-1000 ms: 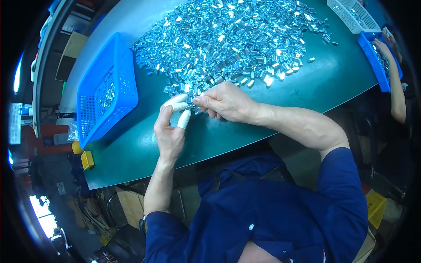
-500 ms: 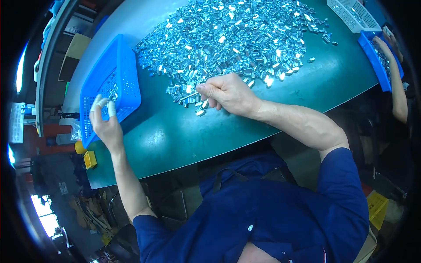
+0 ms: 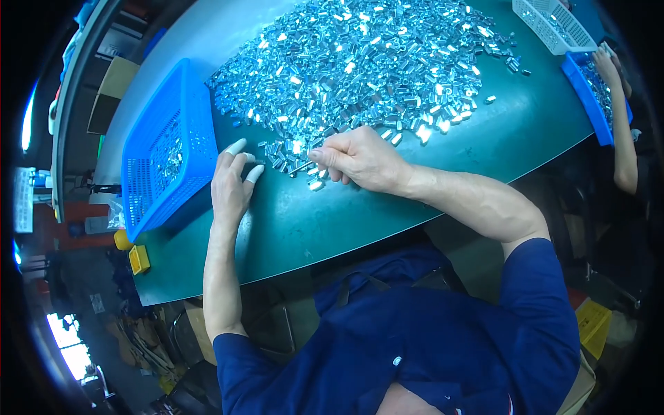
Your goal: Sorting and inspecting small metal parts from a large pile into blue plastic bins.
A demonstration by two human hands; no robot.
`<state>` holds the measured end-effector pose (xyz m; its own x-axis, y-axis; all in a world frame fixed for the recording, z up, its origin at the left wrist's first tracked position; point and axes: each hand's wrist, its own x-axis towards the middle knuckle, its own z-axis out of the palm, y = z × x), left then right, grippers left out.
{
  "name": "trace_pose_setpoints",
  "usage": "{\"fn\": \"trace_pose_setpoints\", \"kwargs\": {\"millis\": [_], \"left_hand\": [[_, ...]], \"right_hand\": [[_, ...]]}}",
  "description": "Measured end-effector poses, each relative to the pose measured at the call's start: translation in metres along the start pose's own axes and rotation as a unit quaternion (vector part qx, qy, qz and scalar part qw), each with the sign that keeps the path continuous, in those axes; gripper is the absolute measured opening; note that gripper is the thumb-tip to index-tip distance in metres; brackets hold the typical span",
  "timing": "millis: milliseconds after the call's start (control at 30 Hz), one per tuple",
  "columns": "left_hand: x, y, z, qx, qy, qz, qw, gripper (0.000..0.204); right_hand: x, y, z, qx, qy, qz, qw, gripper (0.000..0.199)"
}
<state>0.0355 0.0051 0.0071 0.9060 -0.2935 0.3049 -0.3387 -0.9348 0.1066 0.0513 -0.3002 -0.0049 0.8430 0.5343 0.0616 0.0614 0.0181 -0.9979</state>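
A broad heap of small shiny metal sleeve-like pieces (image 3: 360, 69) lies on the green tabletop (image 3: 311, 228). At its near edge my right hand (image 3: 366, 162) is closed around a thin metal rod (image 3: 300, 168), whose tip points left among a few loose pieces. My left hand (image 3: 232, 183), with white covers on some fingertips, is over the table between the heap and a blue plastic basket (image 3: 197, 131). Its fingers are apart, close to the heap's left fringe; no piece can be made out in them. More metal pieces (image 3: 169, 162) lie inside the basket.
At the right, another person's hand (image 3: 607, 69) is in a blue basket (image 3: 577, 83) of metal pieces. A white basket (image 3: 553, 28) stands behind it. Small yellow containers (image 3: 139, 259) sit at the table's left corner. The table's near edge curves before me.
My left hand has left the blue basket and moved right, toward the metal pieces. My right hand stays nearly in place with the rod. The other person's hand has shifted slightly.
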Motion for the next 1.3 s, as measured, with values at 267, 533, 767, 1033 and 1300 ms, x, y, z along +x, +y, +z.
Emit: {"fn": "trace_pose_setpoints", "kwargs": {"millis": [267,533,767,1033,1300], "left_hand": [[-0.014,0.018,0.003,-0.125,0.031,-0.024,0.991,0.023],[-0.02,0.077,-0.011,-0.247,0.028,-0.013,0.968,0.02],[-0.011,0.099,-0.008,-0.257,0.047,0.041,0.964,0.02],[-0.006,0.07,-0.05,-0.102,0.117,0.076,0.985,0.02],[0.014,-0.039,-0.113,0.118,0.213,-0.107,0.964,0.014]], "right_hand": [[-0.003,-0.002,0.002,-0.054,-0.007,-0.011,0.998,0.029],[-0.001,0.002,0.008,-0.088,0.041,-0.074,0.992,0.027],[-0.002,0.007,0.006,-0.188,-0.015,-0.14,0.972,0.034],[-0.006,0.001,0.003,-0.071,0.037,-0.097,0.992,0.04],[-0.002,-0.008,-0.001,0.0,0.066,-0.081,0.995,0.045]]}}
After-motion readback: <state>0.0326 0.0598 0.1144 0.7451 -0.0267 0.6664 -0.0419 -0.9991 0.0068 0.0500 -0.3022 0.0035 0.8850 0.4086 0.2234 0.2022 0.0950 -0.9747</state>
